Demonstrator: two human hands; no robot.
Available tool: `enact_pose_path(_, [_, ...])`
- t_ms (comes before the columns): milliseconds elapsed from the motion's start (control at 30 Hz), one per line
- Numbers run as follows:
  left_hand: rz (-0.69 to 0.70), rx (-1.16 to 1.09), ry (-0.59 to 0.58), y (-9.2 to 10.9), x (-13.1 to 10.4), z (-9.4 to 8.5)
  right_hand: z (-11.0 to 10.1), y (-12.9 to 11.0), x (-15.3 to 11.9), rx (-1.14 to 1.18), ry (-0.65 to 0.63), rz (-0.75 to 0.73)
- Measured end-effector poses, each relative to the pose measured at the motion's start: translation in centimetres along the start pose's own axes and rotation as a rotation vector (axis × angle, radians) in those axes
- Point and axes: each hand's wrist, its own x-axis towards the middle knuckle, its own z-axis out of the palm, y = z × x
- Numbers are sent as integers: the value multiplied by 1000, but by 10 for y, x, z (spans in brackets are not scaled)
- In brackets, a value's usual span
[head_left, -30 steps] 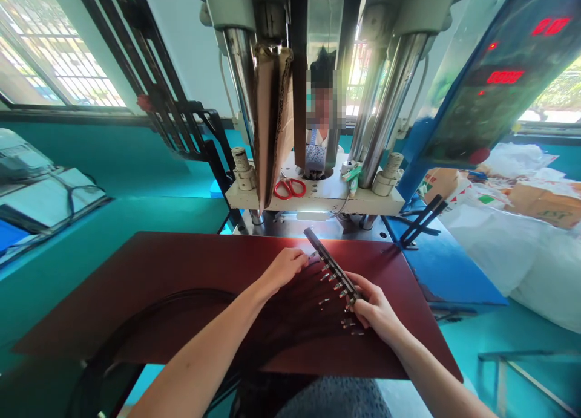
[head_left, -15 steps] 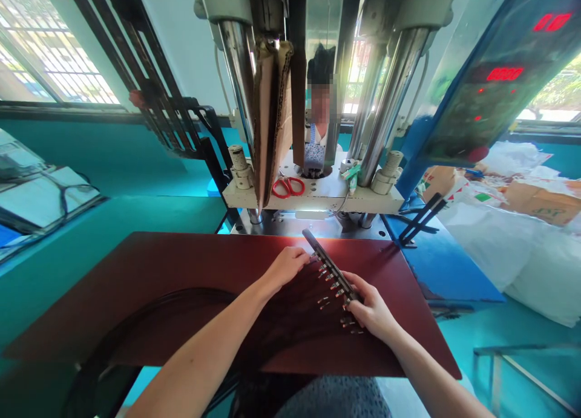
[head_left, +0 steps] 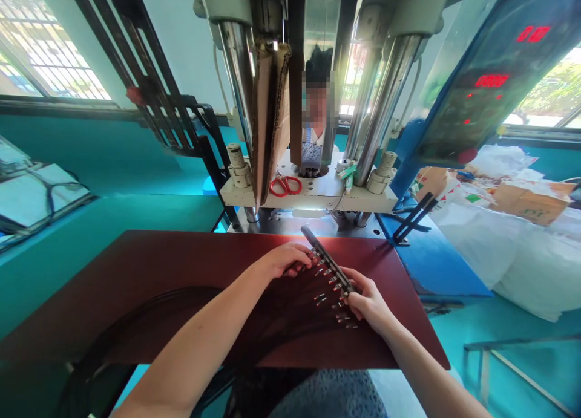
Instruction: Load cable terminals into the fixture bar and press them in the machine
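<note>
A narrow dark metal bar point(head_left: 325, 256) with a row of small shiny metal connectors along its left side slants above the brown tabletop point(head_left: 181, 261). My right hand point(head_left: 370, 300) is closed round the bar's lower end, thumb on the near side. My left hand point(head_left: 288, 261) has its fingers closed at the bar's upper left edge, by the top connectors; what they pinch is too small to make out. Several loose metal-tipped cable ends point(head_left: 320, 299) lie on the tabletop below the bar. A bundle of black cables point(head_left: 163, 300) runs off the left front edge.
Behind the tabletop stands a press with steel columns point(head_left: 393, 103). Red-handled scissors point(head_left: 285, 186) and folded cardboard point(head_left: 272, 115) rest on its plate. A control panel point(head_left: 490, 97) leans at the right, above a blue side table point(head_left: 445, 267). White bags point(head_left: 521, 261) are beyond.
My left hand has turned, its fingers now curled more beside the bar. My right hand still grips the lower end. The view has shifted slightly.
</note>
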Motion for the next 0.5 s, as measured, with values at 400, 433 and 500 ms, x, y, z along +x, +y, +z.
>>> enact_pose_path(400, [547, 1051, 746, -2, -63, 32, -7, -4, 15, 51, 26, 93])
enact_pose_path(433, [501, 1168, 654, -14, -81, 39, -7, -6, 18, 37, 26, 100])
enact_pose_path(500, [320, 1407, 490, -48, -116, 51, -9, -9, 23, -7, 20, 111])
